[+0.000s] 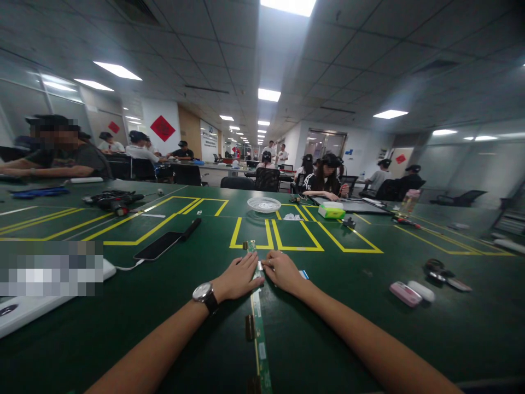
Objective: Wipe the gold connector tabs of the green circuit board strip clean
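A long, narrow green circuit board point(261, 350) runs away from me along the green table, with brown tabs point(250, 328) on its left edge. My left hand point(238, 276), a watch point(202, 293) on its wrist, lies over the upper part of the board with fingers stretched out flat. Beside it, my right hand point(283, 270) has its fingertips pinched together at a small silvery connector point(260, 265) on the board. Whatever sits between those fingertips is hidden. A blue-and-white flat cable end point(303, 274) shows past the right hand's outer side.
A phone point(159, 245) is wired to a white device point(53, 290) at left. White basket point(264, 205) and green-and-white box point(331, 210) stand ahead. Pink case point(405, 294) and dark-banded object point(437, 271) lie right. Yellow tape point(283, 249) marks the table point(328, 345). Several people sit beyond.
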Demonstrator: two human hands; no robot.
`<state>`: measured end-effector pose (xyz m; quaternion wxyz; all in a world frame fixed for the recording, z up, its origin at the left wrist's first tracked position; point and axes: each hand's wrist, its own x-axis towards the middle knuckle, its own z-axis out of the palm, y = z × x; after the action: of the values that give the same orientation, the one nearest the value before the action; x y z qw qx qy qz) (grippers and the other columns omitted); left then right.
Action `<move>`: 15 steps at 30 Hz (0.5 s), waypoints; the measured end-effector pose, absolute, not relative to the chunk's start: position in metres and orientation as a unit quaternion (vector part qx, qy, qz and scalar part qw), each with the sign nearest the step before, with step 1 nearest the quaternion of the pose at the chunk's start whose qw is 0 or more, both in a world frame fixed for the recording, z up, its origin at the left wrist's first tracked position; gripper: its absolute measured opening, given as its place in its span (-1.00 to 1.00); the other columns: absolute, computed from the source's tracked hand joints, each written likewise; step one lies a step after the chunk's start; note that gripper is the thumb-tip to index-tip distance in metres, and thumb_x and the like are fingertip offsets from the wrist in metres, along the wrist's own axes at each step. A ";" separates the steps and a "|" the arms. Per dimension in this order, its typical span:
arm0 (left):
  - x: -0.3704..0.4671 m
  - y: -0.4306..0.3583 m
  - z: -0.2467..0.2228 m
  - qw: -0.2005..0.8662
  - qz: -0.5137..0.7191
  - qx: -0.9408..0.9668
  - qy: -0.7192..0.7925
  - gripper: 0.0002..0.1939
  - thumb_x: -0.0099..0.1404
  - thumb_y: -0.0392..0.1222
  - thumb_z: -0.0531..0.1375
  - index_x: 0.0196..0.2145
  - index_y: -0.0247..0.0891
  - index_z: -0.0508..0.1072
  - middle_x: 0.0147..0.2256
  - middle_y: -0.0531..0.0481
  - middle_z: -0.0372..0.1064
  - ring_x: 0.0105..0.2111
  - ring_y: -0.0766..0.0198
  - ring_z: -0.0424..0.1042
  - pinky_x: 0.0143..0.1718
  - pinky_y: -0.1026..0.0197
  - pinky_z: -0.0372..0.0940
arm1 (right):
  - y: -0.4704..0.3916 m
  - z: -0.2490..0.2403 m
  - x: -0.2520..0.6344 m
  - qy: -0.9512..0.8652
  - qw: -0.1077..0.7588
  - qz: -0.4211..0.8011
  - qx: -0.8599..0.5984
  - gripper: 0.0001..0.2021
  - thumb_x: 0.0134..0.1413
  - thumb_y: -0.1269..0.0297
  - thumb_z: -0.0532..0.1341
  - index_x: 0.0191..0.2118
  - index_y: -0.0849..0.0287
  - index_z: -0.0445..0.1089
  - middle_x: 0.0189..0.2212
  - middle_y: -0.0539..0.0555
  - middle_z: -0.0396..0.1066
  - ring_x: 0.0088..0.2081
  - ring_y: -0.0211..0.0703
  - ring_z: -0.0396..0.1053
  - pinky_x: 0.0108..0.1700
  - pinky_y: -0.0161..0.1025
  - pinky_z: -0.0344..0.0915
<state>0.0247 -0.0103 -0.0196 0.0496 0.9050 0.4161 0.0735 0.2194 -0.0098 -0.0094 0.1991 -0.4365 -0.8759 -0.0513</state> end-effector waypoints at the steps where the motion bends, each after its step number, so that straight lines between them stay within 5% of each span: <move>1: 0.024 -0.010 -0.020 0.050 0.075 0.906 0.415 -0.26 0.39 0.25 -0.22 0.30 -0.35 -0.06 0.31 -0.26 -0.26 0.30 0.05 -0.24 0.21 -0.02 -0.19 | -0.010 -0.009 0.219 -0.876 0.199 -0.051 -0.436 -0.75 0.23 0.30 0.07 -0.29 0.20 0.51 -0.33 0.08 0.36 -0.25 -0.21 0.28 -0.16 -0.28 0.13; 15: 0.023 -0.006 -0.020 0.047 0.078 0.911 0.402 -0.27 0.39 0.24 -0.23 0.30 -0.33 -0.04 0.31 -0.24 -0.23 0.30 0.04 -0.23 0.20 -0.02 -0.17 | -0.008 -0.010 0.219 -0.876 0.201 -0.047 -0.435 -0.77 0.21 0.33 0.09 -0.29 0.22 0.50 -0.33 0.09 0.34 -0.25 -0.21 0.27 -0.17 -0.28 0.15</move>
<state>0.0235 -0.0060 -0.0201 0.0470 0.9112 0.4018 0.0783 0.2186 -0.0085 -0.0105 0.2015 -0.4353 -0.8762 -0.0470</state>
